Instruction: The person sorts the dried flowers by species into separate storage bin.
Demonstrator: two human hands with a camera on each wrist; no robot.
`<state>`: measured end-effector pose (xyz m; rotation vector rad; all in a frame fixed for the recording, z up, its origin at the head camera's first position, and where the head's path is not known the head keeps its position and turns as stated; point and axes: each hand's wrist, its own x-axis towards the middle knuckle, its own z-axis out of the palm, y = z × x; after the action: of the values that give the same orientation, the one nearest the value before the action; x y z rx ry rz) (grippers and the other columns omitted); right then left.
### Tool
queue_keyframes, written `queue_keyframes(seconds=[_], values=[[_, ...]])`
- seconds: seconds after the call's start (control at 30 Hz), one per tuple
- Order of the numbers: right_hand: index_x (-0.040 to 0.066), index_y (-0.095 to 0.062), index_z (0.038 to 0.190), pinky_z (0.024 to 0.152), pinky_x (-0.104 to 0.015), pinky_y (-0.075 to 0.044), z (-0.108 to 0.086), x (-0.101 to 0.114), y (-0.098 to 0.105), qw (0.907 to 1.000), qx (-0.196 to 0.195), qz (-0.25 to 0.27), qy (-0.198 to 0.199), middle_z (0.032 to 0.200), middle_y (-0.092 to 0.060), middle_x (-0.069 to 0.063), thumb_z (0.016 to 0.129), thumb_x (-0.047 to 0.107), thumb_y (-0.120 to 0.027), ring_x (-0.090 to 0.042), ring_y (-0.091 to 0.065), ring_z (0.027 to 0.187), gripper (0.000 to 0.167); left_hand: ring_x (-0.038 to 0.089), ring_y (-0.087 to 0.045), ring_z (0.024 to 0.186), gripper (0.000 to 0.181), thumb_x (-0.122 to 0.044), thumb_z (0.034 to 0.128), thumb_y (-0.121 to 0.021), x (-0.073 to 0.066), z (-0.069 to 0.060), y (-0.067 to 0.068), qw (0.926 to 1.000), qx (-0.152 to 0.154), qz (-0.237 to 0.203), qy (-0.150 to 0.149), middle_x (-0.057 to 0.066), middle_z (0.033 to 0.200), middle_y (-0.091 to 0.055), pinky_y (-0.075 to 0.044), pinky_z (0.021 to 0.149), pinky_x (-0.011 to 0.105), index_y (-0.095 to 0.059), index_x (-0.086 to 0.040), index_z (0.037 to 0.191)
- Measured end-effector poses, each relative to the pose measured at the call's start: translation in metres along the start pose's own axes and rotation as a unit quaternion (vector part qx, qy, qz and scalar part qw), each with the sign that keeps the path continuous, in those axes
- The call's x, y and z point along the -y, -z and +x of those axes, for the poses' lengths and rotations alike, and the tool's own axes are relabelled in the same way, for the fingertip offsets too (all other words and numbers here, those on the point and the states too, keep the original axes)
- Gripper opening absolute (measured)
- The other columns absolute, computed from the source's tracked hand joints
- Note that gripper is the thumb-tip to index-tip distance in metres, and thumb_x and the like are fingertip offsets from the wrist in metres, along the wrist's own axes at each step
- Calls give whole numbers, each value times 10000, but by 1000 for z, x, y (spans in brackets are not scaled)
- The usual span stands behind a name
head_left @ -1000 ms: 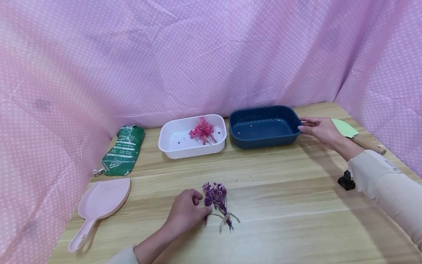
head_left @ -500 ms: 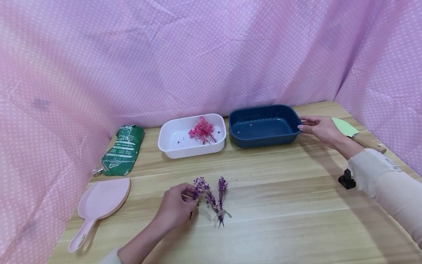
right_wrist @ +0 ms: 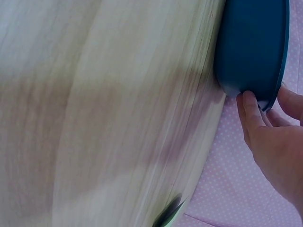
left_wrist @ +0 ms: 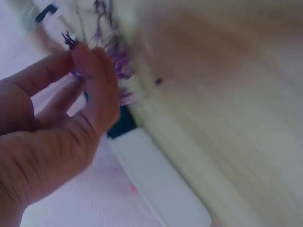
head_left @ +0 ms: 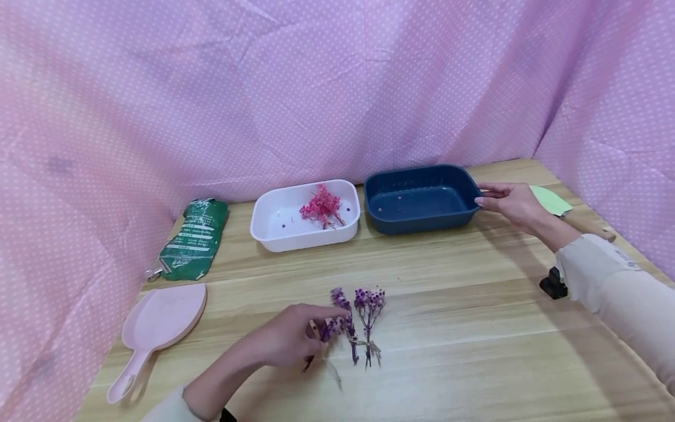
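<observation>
My left hand (head_left: 287, 337) pinches a sprig of purple dried flowers (head_left: 331, 330). In the left wrist view, dark stem ends (left_wrist: 70, 40) stick out between thumb and fingers. Its index finger reaches over more purple dried flowers on the table. Just right of it lies another purple sprig (head_left: 369, 302), with a bit of twine (head_left: 375, 349) near its stems. My right hand (head_left: 514, 205) holds the right end of a dark blue basin (head_left: 422, 224), thumb and fingers at its rim and wall in the right wrist view. A few tiny specks lie inside the basin.
Left of the blue basin stands a white basin (head_left: 306, 241) with pink dried flowers (head_left: 323, 205). A green packet (head_left: 195, 240) and a pink dustpan (head_left: 163, 316) lie at the left. A light green blade (head_left: 550, 200) and a black object (head_left: 554, 284) are near my right arm.
My left hand has drawn a purple sprig away from the bunch, then moved back right over the others. The purple flowers have spread apart. My right hand stays at the blue basin.
</observation>
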<state>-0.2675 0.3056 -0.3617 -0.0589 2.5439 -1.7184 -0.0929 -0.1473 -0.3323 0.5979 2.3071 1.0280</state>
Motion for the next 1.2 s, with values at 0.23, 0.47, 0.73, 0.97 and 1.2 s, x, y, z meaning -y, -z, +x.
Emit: queue_keyframes(seconds=[0.23,0.47,0.73,0.97,1.2], values=[[-65,-414,1409,759,-77,-475,-1,0,-2,10000,-64,15,31,937,-638,235,915,231,-669,136,-576,849,629,209,-631,771,470,-31,850,-695,-3,1,28,9766,69,-2141,172,166,1062,-584,-573,687,347,-590,-111,1301],[-82,-405,1406,755,-93,-492,0,0,-4,9998,-74,172,31,932,-643,226,919,192,-663,122,-590,845,615,194,-624,793,480,-65,848,-720,-1,26,35,9514,-359,-3023,473,173,1146,-537,-569,769,374,-584,-122,1305],[-68,-396,1417,764,-99,-494,0,-1,-2,9999,-22,120,-47,949,-640,231,926,194,-654,131,-580,865,614,220,-660,823,460,64,835,-683,-27,76,46,9438,-967,-3138,377,164,1054,-573,-576,768,356,-606,-63,1270],[-60,-412,1412,769,-105,-496,-1,-2,0,10000,-32,11,-42,976,-646,209,924,207,-657,134,-577,859,608,245,-680,821,410,75,838,-681,-45,136,62,9358,-1361,-3148,812,160,990,-612,-551,839,381,-629,-40,1228],[-36,-421,1417,774,-93,-486,3,-2,0,9998,1,-209,-34,1095,-644,126,926,224,-655,138,-567,872,603,324,-672,992,453,36,848,-686,-55,177,73,9131,-1739,-3494,1178,159,998,-651,-566,765,298,-562,-25,1279]])
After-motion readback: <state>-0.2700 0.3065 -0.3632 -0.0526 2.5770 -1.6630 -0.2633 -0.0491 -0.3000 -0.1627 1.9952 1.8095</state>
